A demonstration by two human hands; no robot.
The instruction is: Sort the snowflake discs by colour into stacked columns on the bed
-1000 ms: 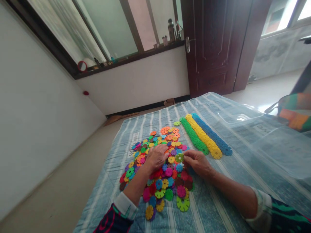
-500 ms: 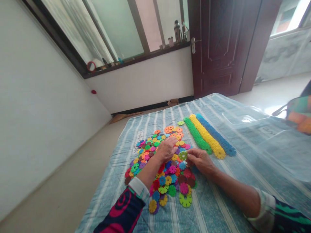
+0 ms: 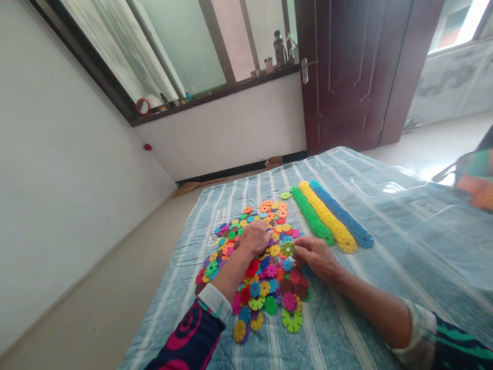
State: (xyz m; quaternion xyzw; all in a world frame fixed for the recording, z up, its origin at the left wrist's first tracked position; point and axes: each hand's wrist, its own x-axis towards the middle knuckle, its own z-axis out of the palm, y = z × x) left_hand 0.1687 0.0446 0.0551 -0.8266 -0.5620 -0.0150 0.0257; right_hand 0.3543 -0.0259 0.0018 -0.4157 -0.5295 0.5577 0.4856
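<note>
A pile of flat, many-coloured plastic flower discs [image 3: 265, 272] lies on a blue striped cloth [image 3: 346, 318]. My left hand [image 3: 254, 237] rests palm down on the pile's middle, its fingers curled among the discs. My right hand [image 3: 314, 255] sits at the pile's right edge and pinches a light green disc [image 3: 287, 249] between thumb and fingertips. To the right lie three long rows of stacked discs: a green row [image 3: 311, 218], a yellow row [image 3: 327, 216] and a blue row [image 3: 342, 215].
A clear plastic lid or tray [image 3: 389, 186] lies on the cloth at the right. Beyond the table are a white wall, a window sill with bottles [image 3: 277, 49] and a dark wooden door [image 3: 342, 72]. A colourful chair or bag [image 3: 473, 180] shows at the far right.
My left hand reached up the pile and then drew back a little toward its middle. The right hand kept the green disc and barely moved. The camera shifted slightly.
</note>
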